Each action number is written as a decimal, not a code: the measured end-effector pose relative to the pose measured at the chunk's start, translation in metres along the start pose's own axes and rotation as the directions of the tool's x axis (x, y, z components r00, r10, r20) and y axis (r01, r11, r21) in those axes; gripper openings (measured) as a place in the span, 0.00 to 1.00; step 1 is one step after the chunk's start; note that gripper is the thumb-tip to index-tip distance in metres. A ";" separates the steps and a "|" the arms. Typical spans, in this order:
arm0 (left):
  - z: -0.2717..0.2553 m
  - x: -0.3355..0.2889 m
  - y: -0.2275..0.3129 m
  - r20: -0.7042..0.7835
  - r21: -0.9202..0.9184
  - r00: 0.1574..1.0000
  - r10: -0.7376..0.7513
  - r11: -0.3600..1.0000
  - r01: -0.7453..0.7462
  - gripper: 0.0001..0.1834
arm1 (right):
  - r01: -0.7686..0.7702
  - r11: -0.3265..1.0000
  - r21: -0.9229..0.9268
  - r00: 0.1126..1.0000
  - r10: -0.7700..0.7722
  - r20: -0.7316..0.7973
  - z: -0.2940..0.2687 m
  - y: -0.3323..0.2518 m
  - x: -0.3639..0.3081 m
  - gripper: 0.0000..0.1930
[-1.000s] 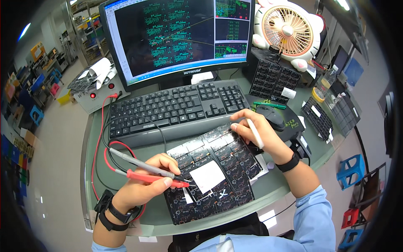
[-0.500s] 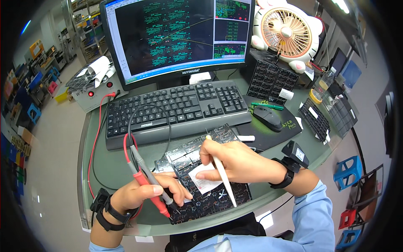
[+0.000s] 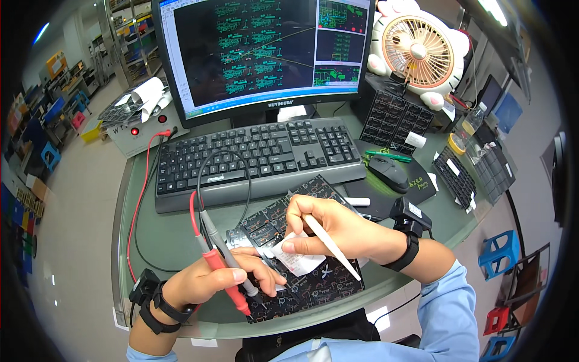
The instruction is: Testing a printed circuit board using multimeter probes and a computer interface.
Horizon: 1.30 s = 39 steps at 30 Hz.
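My left hand (image 3: 208, 280) is closed round a red test probe (image 3: 236, 298) and a grey test probe (image 3: 216, 235), whose tips point down at the near part of a black printed circuit board panel (image 3: 341, 292). Its fingertips rest on the board. Above the middle of the panel, my right hand (image 3: 347, 232) grips a white pen-like stick (image 3: 335, 253), slanting down to the right. Thumb and fingers of the same hand also pinch a small white paper slip (image 3: 306, 264). The slip is creased and covers part of the board; its contact with the panel is unclear.
Behind the board lie a black keyboard (image 3: 259, 154) and a mouse (image 3: 388, 173) on a dark pad. A monitor (image 3: 265, 54) stands at the back, with a fan (image 3: 416, 53) to its right. Probe leads run to a grey instrument box (image 3: 142, 137) at left.
My right hand has shifted slightly right, and the stick's lower end has swung right. The paper slip has bent and creased under the thumb. My left hand still holds both probes.
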<state>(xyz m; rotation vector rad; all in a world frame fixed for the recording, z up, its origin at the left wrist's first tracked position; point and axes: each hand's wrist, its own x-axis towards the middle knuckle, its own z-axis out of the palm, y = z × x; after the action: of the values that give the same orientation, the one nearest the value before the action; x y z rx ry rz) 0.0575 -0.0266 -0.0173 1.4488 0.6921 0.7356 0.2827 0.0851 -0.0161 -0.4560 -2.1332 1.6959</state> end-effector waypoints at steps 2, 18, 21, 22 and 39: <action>0.000 0.001 0.000 0.003 -0.001 1.000 0.004 1.000 -0.004 0.22 | -0.015 0.999 0.039 1.000 0.015 -0.006 0.000 -0.001 0.001 0.13; -0.001 0.002 -0.006 0.033 0.073 0.997 0.065 0.995 -0.067 0.21 | 0.094 0.916 -0.390 0.995 -0.096 0.014 -0.021 -0.020 0.019 0.12; -0.001 0.003 -0.006 0.044 0.069 0.997 0.065 0.995 -0.068 0.21 | 0.120 0.854 -0.506 0.993 -0.097 0.071 -0.021 -0.018 0.022 0.11; -0.001 0.003 -0.006 0.045 0.073 0.997 0.064 0.995 -0.067 0.21 | 0.121 0.854 -0.505 0.993 -0.098 0.072 -0.019 -0.018 0.022 0.11; 0.000 0.004 -0.002 0.024 0.058 0.998 0.054 0.997 -0.055 0.21 | 0.187 0.336 -0.923 0.943 -0.324 0.073 -0.006 -0.023 0.021 0.28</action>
<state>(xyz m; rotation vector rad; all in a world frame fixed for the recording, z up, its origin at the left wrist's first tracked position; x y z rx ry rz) 0.0596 -0.0233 -0.0194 1.5327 0.6638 0.7447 0.2666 0.0950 0.0090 -0.4314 -2.6931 0.0879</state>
